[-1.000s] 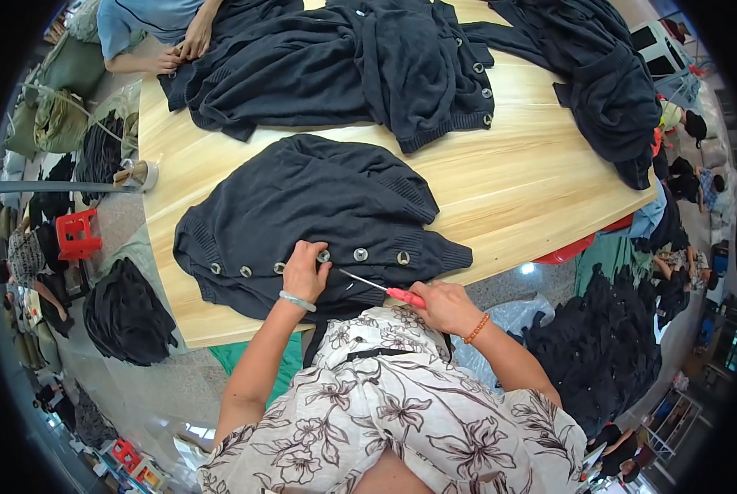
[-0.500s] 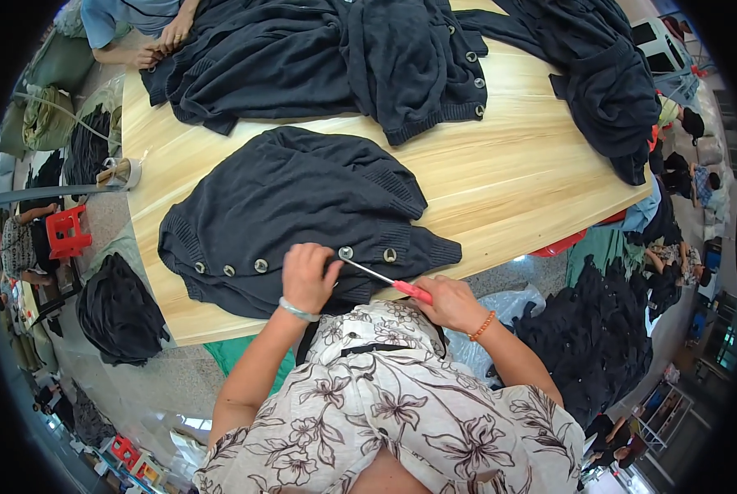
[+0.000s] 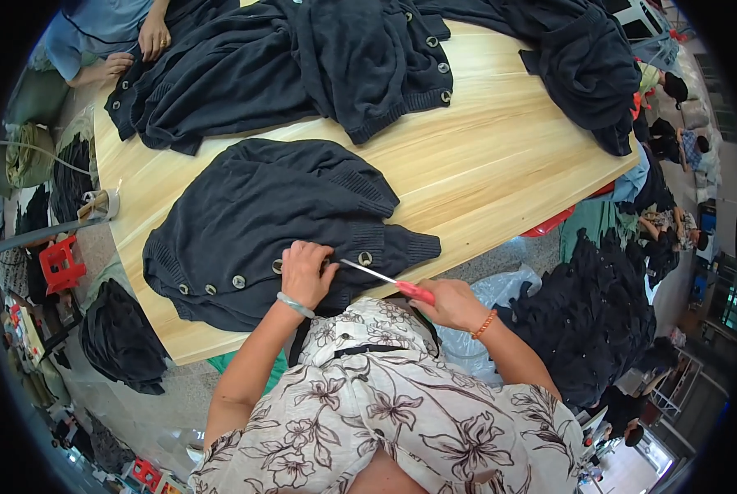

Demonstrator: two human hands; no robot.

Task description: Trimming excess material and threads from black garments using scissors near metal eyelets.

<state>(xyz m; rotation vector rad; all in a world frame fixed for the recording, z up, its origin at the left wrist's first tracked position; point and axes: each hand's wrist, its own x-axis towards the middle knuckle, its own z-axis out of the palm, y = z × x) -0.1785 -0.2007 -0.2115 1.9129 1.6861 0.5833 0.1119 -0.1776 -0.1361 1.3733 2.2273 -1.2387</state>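
Observation:
A dark cardigan with a row of brown-and-white buttons lies before me on the wooden table. My left hand is closed on its button edge, fingers bent over the knit and hiding part of the row. One button peeks out at the left of those fingers, and another button lies to their right. My right hand grips the red handle of a tool with a thin straight metal shaft. Its tip is at the cardigan edge, just right of my left thumb; whether it touches a button is hidden.
More dark cardigans cover the far side of the table, where a co-worker's hand rests. Another dark garment lies at the far right. Dark garments are heaped at right, with a dark bundle on the floor at left.
The view has shifted. My left hand has moved rightward along the button edge, baring one button and covering the button where the tool tip was. The tool stays beside that hand.

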